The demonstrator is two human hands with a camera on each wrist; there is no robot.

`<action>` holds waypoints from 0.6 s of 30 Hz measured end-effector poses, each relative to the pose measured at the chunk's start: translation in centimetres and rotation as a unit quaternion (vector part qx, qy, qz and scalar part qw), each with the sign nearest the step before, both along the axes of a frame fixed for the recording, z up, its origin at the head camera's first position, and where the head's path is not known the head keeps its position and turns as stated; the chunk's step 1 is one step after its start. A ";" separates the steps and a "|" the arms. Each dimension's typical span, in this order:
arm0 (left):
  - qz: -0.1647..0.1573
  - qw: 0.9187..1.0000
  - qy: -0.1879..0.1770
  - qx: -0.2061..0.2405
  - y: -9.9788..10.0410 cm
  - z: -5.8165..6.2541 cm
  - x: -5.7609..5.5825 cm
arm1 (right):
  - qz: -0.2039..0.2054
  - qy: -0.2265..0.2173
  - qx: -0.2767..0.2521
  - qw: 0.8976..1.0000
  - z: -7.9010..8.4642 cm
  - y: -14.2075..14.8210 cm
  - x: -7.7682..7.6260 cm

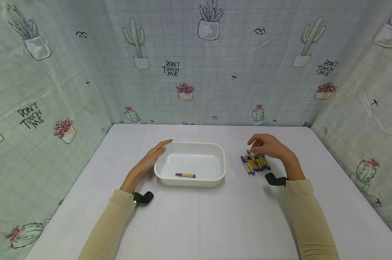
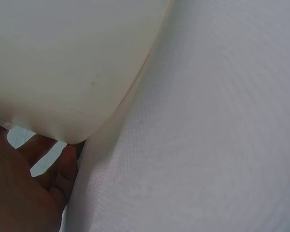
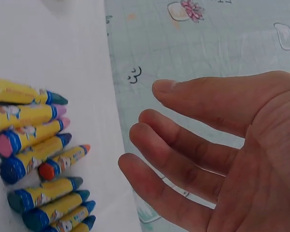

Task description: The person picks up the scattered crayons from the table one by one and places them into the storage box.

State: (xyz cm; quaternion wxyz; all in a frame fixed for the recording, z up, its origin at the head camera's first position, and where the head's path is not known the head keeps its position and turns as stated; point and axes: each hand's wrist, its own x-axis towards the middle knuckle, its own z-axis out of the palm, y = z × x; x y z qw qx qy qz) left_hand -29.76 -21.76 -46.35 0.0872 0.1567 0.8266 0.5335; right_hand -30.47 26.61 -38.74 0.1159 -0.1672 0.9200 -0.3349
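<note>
My left hand (image 1: 152,157) holds the left end of a white rectangular tray (image 1: 218,162), with the thumb at the rim and the fingers along the far corner. In the left wrist view, fingertips (image 2: 68,162) meet the tray's outer wall (image 2: 82,63). One yellow-wrapped crayon (image 1: 185,175) with a purple tip lies inside the tray, near its front wall. To the right, my right hand (image 1: 269,146) hovers at the far side of a crayon pile (image 1: 254,164). Its fingers are loosely bent and spread, with nothing between them; an orange crayon (image 3: 63,163) is among the nearest.
A white-covered table (image 1: 196,216) carries everything. Cactus-printed cloth (image 1: 215,72) hangs behind it and along both sides. Black wrist-camera mounts (image 1: 144,197) stick out from both wrists over the table.
</note>
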 end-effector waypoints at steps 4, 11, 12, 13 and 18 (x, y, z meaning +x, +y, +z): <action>-0.003 1.000 -0.001 0.003 0.0 -0.1 -0.1 | -0.009 -0.008 0.004 1.000 -0.4 0.9 -0.1; -0.006 1.000 -0.009 0.005 -0.1 -0.3 -0.1 | -0.031 -0.043 0.024 0.998 -1.5 2.1 -0.4; -0.007 1.000 -0.008 0.004 -0.1 -0.3 -0.1 | -0.033 -0.046 0.025 0.998 -1.7 2.3 -0.5; -0.009 1.000 -0.006 0.002 -0.1 -0.3 -0.1 | -0.036 -0.048 0.026 0.998 -1.8 2.5 -0.5; -0.013 1.000 -0.005 0.006 -0.2 -0.1 -0.1 | -0.051 -0.053 0.044 0.996 -2.0 3.3 -0.5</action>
